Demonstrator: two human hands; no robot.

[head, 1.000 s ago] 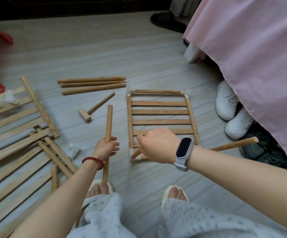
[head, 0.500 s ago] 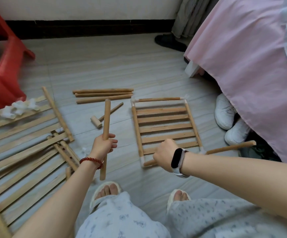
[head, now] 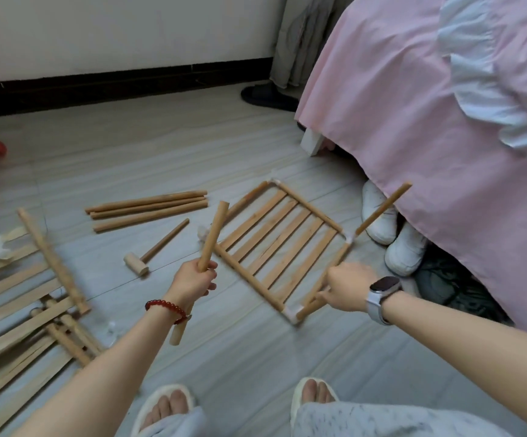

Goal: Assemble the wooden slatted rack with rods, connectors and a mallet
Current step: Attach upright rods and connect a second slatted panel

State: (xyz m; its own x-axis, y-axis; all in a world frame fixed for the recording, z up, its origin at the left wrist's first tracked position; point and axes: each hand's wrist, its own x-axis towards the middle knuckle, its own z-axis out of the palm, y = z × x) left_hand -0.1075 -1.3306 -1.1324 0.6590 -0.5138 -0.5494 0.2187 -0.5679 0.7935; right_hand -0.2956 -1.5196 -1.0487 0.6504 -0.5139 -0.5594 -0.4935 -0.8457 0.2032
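Left hand (head: 192,279) grips a rod (head: 203,263), near upright, top leaning away-right. Right hand (head: 347,290) is curled round the near rail of the slatted panel (head: 274,244); a rod (head: 382,209) juts from its right corner toward the bed (head: 413,121). Mallet (head: 151,249) lies on the floor (head: 129,159) left of the panel, three rods (head: 148,209) beyond it. Since 0.5 s ago the panel has rotated, its far end now pointing away-left.
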